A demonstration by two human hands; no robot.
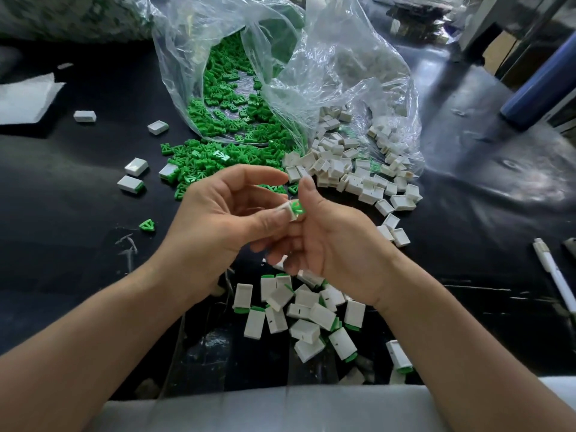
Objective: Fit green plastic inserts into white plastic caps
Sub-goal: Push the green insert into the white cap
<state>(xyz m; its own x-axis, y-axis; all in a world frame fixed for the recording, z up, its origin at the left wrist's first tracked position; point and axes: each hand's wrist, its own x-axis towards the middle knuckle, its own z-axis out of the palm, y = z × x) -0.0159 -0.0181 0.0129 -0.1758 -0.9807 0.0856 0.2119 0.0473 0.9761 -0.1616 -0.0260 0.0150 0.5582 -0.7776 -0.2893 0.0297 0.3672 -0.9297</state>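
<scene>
Position: both of your hands are raised above the black table (pixel 78 244), meeting over its middle.

1. Left-hand grip (pixel 224 213): closed on the white cap (pixel 288 212). The thumb lies across the cap's top face and the other fingers curl loosely above and behind it.
2. Right-hand grip (pixel 327 241): closed on the green insert (pixel 298 209), which sits at the open end of the white cap. The index finger points upward beside the part and the lower fingers are curled under it. How far the insert is seated cannot be told.
3. Insert supply (pixel 218 157): a heap of loose green parts spills from the mouth of a clear plastic bag (pixel 187 73) just beyond your hands. One stray green part (pixel 146 225) lies alone to your left.
4. Cap supply (pixel 349 169): empty white shells spill from a second clear bag (pixel 358 73), to the right of the green heap and touching it.
5. Fitted pieces (pixel 307 313): a pile of white caps with green edges showing lies under your wrists, near the table's front edge. A few more (pixel 136 166) lie apart on the left.
6. Other items: a white pen (pixel 554 275) at the right edge, a white sheet (pixel 25 101) at the far left.
</scene>
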